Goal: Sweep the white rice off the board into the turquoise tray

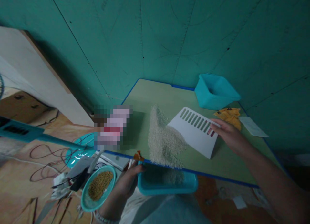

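A heap of white grains (163,140) lies on the pale green table (225,159), reaching its near edge. My right hand (227,133) grips the slotted top of a white plastic scraper (193,130) that stands tilted against the heap's right side. My left hand (127,183) is closed on the left rim of a turquoise tray (167,184), held just below the table's front edge under the heap. Some grains lie in the tray.
A turquoise tub (214,91) stands at the table's back right, with yellow wrappers (229,116) and a white paper (253,126) beside it. A turquoise bowl of brown seeds (98,187) sits low at left, near cables, a fan base (78,149) and a blurred patch.
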A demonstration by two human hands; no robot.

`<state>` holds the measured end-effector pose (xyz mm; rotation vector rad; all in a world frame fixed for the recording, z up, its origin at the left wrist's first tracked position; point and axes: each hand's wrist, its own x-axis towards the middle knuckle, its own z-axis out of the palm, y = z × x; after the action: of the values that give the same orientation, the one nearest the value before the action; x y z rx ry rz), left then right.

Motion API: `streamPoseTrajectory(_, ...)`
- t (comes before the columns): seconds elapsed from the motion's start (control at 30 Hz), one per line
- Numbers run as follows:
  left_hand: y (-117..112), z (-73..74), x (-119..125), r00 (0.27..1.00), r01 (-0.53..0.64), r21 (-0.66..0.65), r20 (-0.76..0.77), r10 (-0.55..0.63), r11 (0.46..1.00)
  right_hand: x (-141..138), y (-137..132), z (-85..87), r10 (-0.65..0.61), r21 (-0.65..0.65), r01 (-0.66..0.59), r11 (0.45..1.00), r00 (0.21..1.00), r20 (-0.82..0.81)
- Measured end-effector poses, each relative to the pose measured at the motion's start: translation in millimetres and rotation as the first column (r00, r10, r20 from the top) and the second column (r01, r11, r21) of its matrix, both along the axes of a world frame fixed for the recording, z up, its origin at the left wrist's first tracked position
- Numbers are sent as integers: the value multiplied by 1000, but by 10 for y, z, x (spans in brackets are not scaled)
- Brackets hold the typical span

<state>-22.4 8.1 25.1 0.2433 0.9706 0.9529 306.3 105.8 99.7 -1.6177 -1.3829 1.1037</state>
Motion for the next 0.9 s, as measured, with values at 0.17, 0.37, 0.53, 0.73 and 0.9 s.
streamPoseTrajectory(0.17, -6, -27, 20, 1000, 5, -37, 2, -5, 999, 263, -111, -18, -180, 37, 182, 983, 983, -42)
streamPoseTrajectory(0.37, 4, -54, 21, 1000, 29, -18, 12, -29, 999, 387, -176, -138, -217, 4, 217, 976, 976, -10)
streamPoseTrajectory(0.53, -10, -92, -8, 998, 33, -5, 50, -33, 999, 205, -335, -129, -137, -58, 141, 988, 989, 60)
streamPoseTrajectory(0.73, -28, -82, -1, 999, 26, 25, 41, -27, 999, 50, -632, -102, -145, -138, 148, 979, 989, 31)
streamPoseTrajectory(0.9, -35, -68, 16, 1000, 16, 28, 5, -17, 999, 18, -841, -148, -115, -187, 111, 976, 993, -10)
